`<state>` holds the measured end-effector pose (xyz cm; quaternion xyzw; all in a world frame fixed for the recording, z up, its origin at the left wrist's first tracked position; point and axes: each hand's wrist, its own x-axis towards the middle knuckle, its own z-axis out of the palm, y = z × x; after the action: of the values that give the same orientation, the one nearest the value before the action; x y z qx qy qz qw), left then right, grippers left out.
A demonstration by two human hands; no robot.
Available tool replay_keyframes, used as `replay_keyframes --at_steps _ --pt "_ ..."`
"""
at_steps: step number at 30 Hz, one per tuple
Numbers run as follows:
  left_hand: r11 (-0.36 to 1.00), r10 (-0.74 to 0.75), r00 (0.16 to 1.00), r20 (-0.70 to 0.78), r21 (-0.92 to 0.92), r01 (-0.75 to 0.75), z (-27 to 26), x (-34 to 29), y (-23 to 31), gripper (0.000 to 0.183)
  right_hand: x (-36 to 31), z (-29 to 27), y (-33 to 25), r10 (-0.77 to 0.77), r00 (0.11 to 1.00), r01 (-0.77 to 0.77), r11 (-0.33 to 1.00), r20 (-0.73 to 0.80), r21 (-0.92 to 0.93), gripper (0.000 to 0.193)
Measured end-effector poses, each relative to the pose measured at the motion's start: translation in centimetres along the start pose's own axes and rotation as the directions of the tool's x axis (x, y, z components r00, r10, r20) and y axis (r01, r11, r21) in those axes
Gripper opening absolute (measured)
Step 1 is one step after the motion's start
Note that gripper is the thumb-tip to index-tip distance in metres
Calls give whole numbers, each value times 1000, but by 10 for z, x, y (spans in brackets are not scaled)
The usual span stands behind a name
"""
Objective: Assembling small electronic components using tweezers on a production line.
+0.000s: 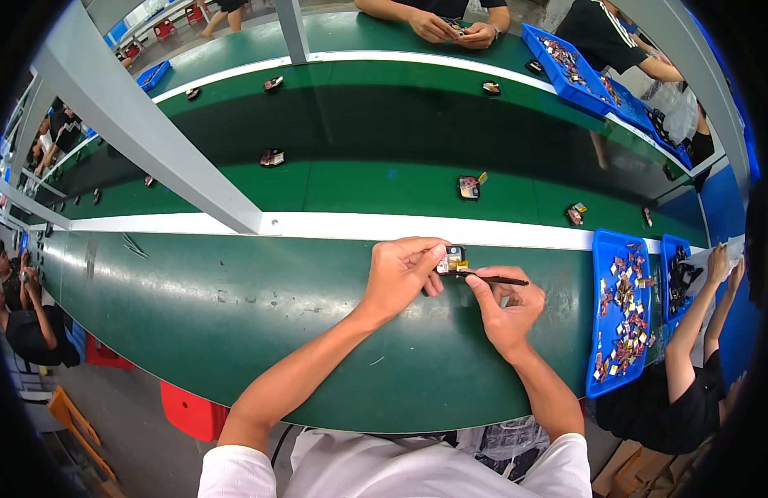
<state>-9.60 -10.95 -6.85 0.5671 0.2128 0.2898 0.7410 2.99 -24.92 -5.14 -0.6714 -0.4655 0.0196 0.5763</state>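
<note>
My left hand [394, 275] pinches a small black part with a printed, colourful face and a yellow tab [452, 259] above the green table [334, 349]. From the right, my right hand [508, 314] grips a slim dark tool that looks like a pair of tweezers [507, 280]. The tool's tip meets the lower right side of the part, by the yellow tab. My fingers cover some of the part's left edge, and its underside is hidden.
Past a white rail [417, 226], a green conveyor belt [384, 187] carries several similar parts. On the right stand a blue tray [598, 332] of small colourful pieces and a blue tray of black parts [679, 278]. A grey post [151, 124] slants at left. Co-workers sit around.
</note>
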Motion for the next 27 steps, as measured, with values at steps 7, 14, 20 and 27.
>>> replay_keyframes --at_steps 7,14,20,27 --pt "1000 -4 1000 -5 -2 4 -1 0 -2 23 0 1 -3 38 999 -38 999 -1 22 10" --pt "998 -18 1000 -2 56 18 -2 0 -4 22 4 -3 0 88 994 -92 994 66 61 11" --pt "999 -9 1000 -3 37 9 -4 2 -4 23 6 -4 1 56 994 -61 997 89 53 12" --pt "998 -11 1000 2 54 11 -4 2 -3 23 7 -3 2 -80 992 82 997 100 -12 12"
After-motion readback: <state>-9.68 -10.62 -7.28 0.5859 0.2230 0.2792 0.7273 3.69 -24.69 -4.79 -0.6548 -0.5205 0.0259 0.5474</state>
